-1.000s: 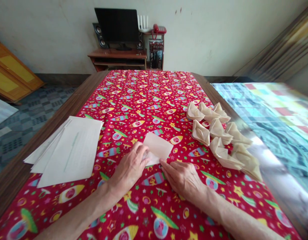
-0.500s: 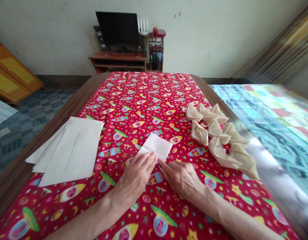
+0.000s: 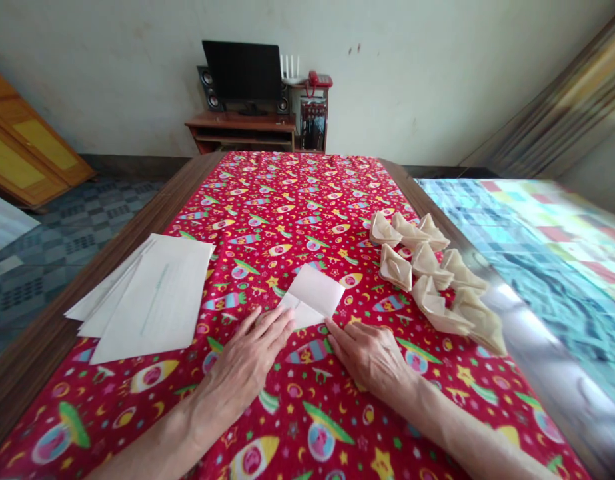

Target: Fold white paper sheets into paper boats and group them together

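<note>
A small folded sheet of white paper [image 3: 313,293] lies on the red patterned tablecloth in front of me, one flap standing slightly off a crease. At its lower left corner, my left hand [image 3: 260,347] rests flat with fingers stretched and the tips on the paper's edge. My right hand [image 3: 364,350] lies at the lower right corner, its index finger stretched to the paper's edge and the other fingers curled loosely. Neither hand grips the paper.
A fanned stack of white paper sheets [image 3: 154,300] lies on the left. Several folded paper shapes [image 3: 432,263] stand in rows on the right. The tablecloth [image 3: 307,193] covers a brown table. Beyond it are a monitor [image 3: 242,73] and a red telephone [image 3: 320,81].
My left hand has slid off the middle of the paper toward the lower left, uncovering its lower part and crease. My right hand has shifted slightly right. The view has tilted up a little.
</note>
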The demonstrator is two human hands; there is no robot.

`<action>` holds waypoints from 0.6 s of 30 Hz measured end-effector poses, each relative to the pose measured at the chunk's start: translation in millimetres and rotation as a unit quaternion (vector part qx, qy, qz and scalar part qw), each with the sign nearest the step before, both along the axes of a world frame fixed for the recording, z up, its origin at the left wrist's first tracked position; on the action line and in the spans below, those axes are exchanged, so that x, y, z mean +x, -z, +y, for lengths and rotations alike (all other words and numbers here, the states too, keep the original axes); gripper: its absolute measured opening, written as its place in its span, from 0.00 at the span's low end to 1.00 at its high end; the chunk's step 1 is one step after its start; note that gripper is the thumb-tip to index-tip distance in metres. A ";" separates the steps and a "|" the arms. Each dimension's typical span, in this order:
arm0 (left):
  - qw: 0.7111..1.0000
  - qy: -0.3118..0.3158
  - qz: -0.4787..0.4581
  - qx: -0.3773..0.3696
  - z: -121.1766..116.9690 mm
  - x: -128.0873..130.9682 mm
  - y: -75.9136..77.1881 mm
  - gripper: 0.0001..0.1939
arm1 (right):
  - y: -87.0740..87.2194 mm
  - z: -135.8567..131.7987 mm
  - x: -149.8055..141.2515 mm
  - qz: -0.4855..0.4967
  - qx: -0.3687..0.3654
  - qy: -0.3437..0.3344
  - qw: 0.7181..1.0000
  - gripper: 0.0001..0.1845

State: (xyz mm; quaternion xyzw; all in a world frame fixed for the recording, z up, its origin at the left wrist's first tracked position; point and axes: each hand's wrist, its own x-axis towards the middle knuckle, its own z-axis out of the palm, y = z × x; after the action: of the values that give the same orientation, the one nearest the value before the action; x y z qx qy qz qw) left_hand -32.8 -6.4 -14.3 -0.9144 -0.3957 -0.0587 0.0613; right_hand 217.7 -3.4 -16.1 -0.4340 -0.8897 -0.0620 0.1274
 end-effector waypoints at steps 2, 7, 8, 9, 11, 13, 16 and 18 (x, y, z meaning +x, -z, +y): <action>1.000 -0.005 -0.003 0.000 -3.1 -4.1 1.9 0.33 | 0.1 0.1 0.0 -0.002 0.004 -0.003 1.000 0.17; 0.999 -0.010 -0.051 0.013 -4.9 -1.1 -0.2 0.30 | -0.6 1.6 -2.7 0.004 0.000 -0.003 1.000 0.17; 0.997 -0.007 -0.069 0.018 -3.6 2.4 -1.1 0.28 | -1.0 1.6 -3.6 0.007 -0.002 -0.001 1.000 0.17; 0.996 -0.002 -0.085 0.021 -1.7 6.6 -2.0 0.26 | -1.5 1.4 -4.5 0.009 -0.003 0.001 1.000 0.17; 0.994 0.006 -0.109 0.017 3.2 15.9 -3.3 0.23 | -2.3 1.0 -5.7 0.011 -0.005 0.002 1.000 0.17; 0.993 0.015 -0.121 0.008 8.8 24.0 -4.4 0.21 | -2.7 2.0 -4.3 0.010 -0.010 0.003 1.000 0.16; 0.993 0.026 -0.116 0.006 15.6 29.5 -8.1 0.18 | -2.2 11.2 4.6 0.000 -0.002 0.017 1.000 0.15; 0.994 0.035 -0.099 0.002 18.1 28.7 -12.2 0.17 | -1.6 23.6 13.4 -0.007 0.044 0.033 0.998 0.20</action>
State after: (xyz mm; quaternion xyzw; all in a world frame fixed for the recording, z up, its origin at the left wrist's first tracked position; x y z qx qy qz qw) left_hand -4.1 11.7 -2.1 -0.9175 -0.3672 -0.1514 0.0214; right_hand 231.1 20.2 -14.4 -0.4570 -0.8720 -0.1081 0.1381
